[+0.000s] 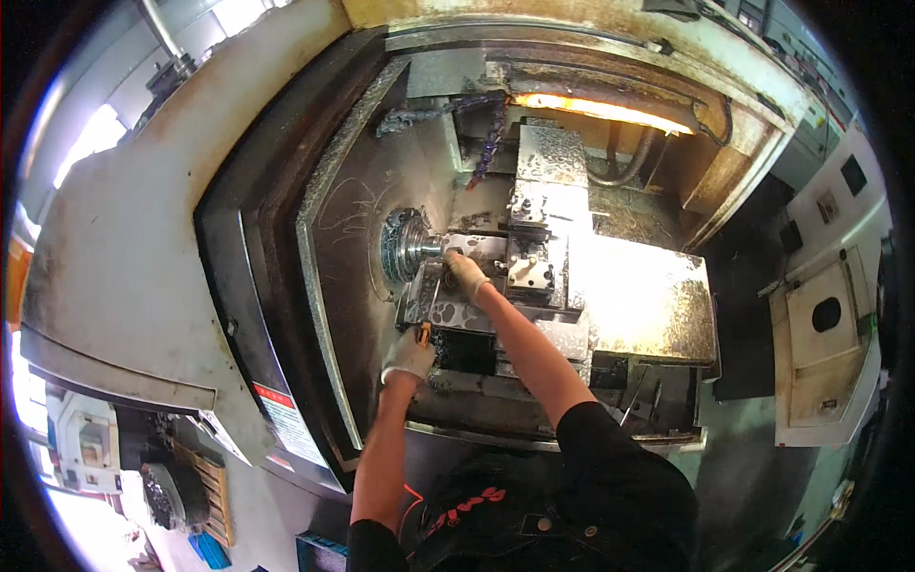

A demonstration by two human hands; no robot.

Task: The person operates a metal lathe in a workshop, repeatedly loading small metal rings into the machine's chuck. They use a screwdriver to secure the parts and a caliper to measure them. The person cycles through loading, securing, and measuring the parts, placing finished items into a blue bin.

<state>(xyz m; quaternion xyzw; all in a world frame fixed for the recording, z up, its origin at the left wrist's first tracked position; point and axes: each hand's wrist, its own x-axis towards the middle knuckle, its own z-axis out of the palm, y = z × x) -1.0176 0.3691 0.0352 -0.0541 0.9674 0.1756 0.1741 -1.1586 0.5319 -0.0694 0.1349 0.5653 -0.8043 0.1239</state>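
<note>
Inside an opened lathe, a round chuck (404,245) holds a shiny cylindrical metal workpiece (432,246). My right hand (468,275), in a pale glove, reaches to the workpiece's free end. Its fingers are bent together there, and what lies in them is hidden. Lower and to the left, my left hand (410,357), gloved too, is closed on a small orange-yellow tool (424,333) pointing up; its exact kind is too small to tell. Just right of my right hand stands the tool block (530,268) with bolts on top.
Wet metal slide covers (648,296) extend to the right. A segmented coolant hose (492,143) hangs behind the chuck, below a bright lamp (600,110). The machine's door edge (319,238) stands on the left. Rods (643,400) lie at the front right of the bed.
</note>
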